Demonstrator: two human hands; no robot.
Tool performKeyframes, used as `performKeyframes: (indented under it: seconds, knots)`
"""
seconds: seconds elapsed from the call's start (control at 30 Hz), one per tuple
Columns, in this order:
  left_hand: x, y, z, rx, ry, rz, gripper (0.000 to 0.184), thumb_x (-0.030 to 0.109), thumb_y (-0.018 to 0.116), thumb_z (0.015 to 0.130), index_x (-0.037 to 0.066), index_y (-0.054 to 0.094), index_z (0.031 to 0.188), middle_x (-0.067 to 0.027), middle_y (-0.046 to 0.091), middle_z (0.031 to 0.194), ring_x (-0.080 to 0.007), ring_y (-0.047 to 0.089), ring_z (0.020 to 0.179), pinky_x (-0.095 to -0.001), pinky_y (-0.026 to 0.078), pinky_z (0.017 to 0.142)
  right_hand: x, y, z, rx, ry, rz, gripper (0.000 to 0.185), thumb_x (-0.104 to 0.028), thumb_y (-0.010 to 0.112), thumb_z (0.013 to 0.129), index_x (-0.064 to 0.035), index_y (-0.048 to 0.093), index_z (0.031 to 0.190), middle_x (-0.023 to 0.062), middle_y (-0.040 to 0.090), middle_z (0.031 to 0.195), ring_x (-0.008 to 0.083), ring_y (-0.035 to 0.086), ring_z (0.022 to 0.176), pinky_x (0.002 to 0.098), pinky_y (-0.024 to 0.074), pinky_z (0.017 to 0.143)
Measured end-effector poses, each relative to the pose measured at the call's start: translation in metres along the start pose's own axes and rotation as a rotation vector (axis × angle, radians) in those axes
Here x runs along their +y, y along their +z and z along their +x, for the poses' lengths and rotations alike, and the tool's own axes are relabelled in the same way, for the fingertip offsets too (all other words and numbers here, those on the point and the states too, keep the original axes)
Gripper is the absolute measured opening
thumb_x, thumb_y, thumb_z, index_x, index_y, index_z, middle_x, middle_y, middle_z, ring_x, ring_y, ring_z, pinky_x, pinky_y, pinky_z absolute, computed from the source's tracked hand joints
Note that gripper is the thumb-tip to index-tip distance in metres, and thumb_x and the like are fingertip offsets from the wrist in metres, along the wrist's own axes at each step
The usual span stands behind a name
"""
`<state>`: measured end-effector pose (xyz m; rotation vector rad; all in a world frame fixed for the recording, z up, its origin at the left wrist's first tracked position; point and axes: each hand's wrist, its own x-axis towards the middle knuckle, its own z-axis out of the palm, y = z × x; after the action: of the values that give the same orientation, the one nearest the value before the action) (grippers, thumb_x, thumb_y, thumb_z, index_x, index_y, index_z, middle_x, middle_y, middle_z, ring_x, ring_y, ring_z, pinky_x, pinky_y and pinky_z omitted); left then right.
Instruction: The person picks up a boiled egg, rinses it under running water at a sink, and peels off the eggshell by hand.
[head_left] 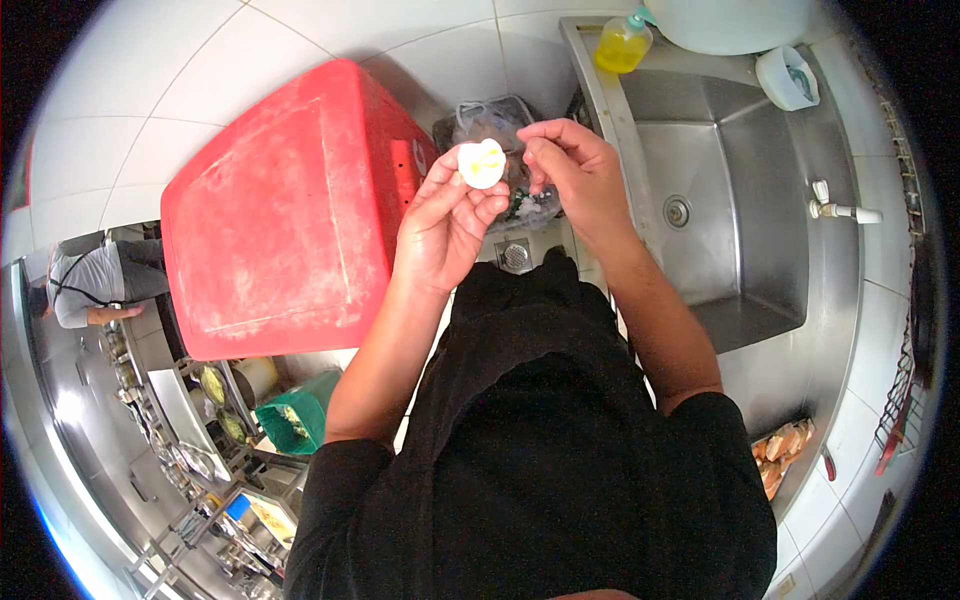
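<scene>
My left hand (447, 215) holds up a small, round white piece with yellow patches (482, 164), which looks like an egg, pinched between the fingertips. To its right, my right hand (575, 175) is raised with thumb and index finger close together; whether anything small is between them I cannot make out. Both hands are over a plastic-lined bin (530, 207) with scraps in it, partly hidden behind the fingers.
A large red container (280, 210) stands at the left. At the right is a steel sink (690, 240) with a tap (845, 212) and a soap bottle (622, 47). A green basket (300, 415) sits lower left; another person (100, 283) is at far left.
</scene>
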<state>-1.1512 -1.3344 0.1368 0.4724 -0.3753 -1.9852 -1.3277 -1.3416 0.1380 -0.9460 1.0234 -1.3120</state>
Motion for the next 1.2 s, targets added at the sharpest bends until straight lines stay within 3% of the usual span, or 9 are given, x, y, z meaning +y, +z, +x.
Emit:
performKeyframes:
  seconds: [0.37, 0.57, 0.87, 0.9, 1.0, 1.03, 1.07, 1.13, 1.2]
  knots:
    - [-0.003, -0.006, 0.005, 0.007, -0.006, 0.017, 0.033, 0.007, 0.051, 0.095, -0.003, 0.048, 0.126, -0.0171, 0.063, 0.111, -0.0267, 0.066, 0.095, -0.0366, 0.056, 0.084, -0.007, 0.000, 0.000, -0.124, 0.009, -0.120, 0.014, -0.011, 0.066, 0.088, -0.0006, 0.068, 0.097, 0.0004, 0.065, 0.077, 0.0042, 0.057, 0.065, 0.0199, 0.0457, 0.056]
    - [-0.005, -0.002, 0.006, 0.014, 0.010, 0.040, 0.033, 0.007, 0.050, 0.095, -0.003, 0.048, 0.127, -0.0177, 0.063, 0.110, -0.0275, 0.066, 0.094, -0.0370, 0.056, 0.084, 0.008, 0.004, 0.005, -0.033, -0.256, -0.238, 0.008, -0.005, 0.058, 0.088, 0.0005, 0.064, 0.088, -0.0008, 0.063, 0.075, 0.0016, 0.052, 0.064, 0.0196, 0.0419, 0.057]
    - [-0.006, -0.004, 0.009, 0.025, 0.016, 0.078, 0.032, 0.010, 0.052, 0.096, -0.003, 0.050, 0.125, -0.0168, 0.064, 0.109, -0.0270, 0.066, 0.092, -0.0367, 0.056, 0.081, 0.013, -0.009, 0.017, 0.089, 0.054, -0.033, 0.007, -0.009, 0.060, 0.088, -0.0026, 0.063, 0.089, -0.0011, 0.060, 0.071, 0.0030, 0.050, 0.057, 0.0203, 0.0373, 0.049]
    - [-0.006, -0.002, 0.008, 0.019, 0.012, 0.079, 0.032, 0.010, 0.052, 0.096, -0.003, 0.051, 0.125, -0.0170, 0.064, 0.109, -0.0273, 0.066, 0.092, -0.0367, 0.056, 0.080, 0.019, -0.012, 0.021, 0.131, -0.001, -0.077, 0.011, -0.010, 0.060, 0.087, -0.0019, 0.064, 0.094, 0.0043, 0.064, 0.073, 0.0102, 0.056, 0.057, 0.0239, 0.0428, 0.052]
    - [-0.003, 0.010, 0.000, -0.050, -0.012, 0.058, 0.034, 0.011, 0.054, 0.095, -0.003, 0.051, 0.125, -0.0178, 0.063, 0.109, -0.0278, 0.066, 0.091, -0.0363, 0.056, 0.078, 0.066, -0.029, 0.047, 0.086, -0.321, -0.622, 0.022, -0.008, 0.060, 0.089, -0.0003, 0.063, 0.109, 0.0036, 0.061, 0.072, 0.0082, 0.054, 0.058, 0.0254, 0.0454, 0.054]
    - [-0.002, 0.018, -0.003, -0.087, -0.024, 0.046, 0.034, 0.012, 0.055, 0.095, -0.003, 0.051, 0.125, -0.0181, 0.063, 0.109, -0.0279, 0.066, 0.091, -0.0361, 0.056, 0.078, 0.097, -0.042, 0.057, -0.054, -0.261, -0.688, 0.039, -0.012, 0.065, 0.086, -0.0023, 0.058, 0.124, 0.0130, 0.066, 0.088, 0.0191, 0.064, 0.072, 0.0337, 0.0511, 0.067]
    - [0.000, 0.029, -0.008, -0.073, -0.043, 0.082, 0.038, 0.016, 0.057, 0.093, -0.002, 0.050, 0.126, -0.0211, 0.062, 0.109, -0.0287, 0.065, 0.088, -0.0351, 0.056, 0.075, 0.116, -0.052, 0.061, -0.100, -0.433, -0.959, 0.043, -0.014, 0.066, 0.085, -0.0026, 0.058, 0.126, 0.0222, 0.064, 0.106, 0.0330, 0.065, 0.093, 0.0389, 0.0504, 0.082]
    - [0.008, 0.058, -0.022, -0.048, -0.078, 0.152, 0.046, 0.023, 0.061, 0.090, 0.000, 0.048, 0.128, -0.0272, 0.060, 0.107, -0.0304, 0.064, 0.083, -0.0330, 0.056, 0.069, 0.132, -0.062, 0.064, -0.125, -0.148, -0.994, 0.042, -0.014, 0.064, 0.085, -0.0014, 0.058, 0.124, 0.0252, 0.059, 0.119, 0.0402, 0.058, 0.109, 0.0395, 0.0469, 0.093]
    - [0.020, 0.090, -0.038, -0.105, -0.129, 0.181, 0.047, 0.025, 0.062, 0.089, 0.001, 0.050, 0.127, -0.0290, 0.061, 0.101, -0.0324, 0.064, 0.080, -0.0340, 0.055, 0.066, 0.163, -0.072, 0.066, 0.031, -0.275, -1.021, 0.033, -0.016, 0.062, 0.085, -0.0002, 0.064, 0.114, 0.0221, 0.065, 0.102, 0.0376, 0.062, 0.096, 0.0412, 0.0492, 0.084]
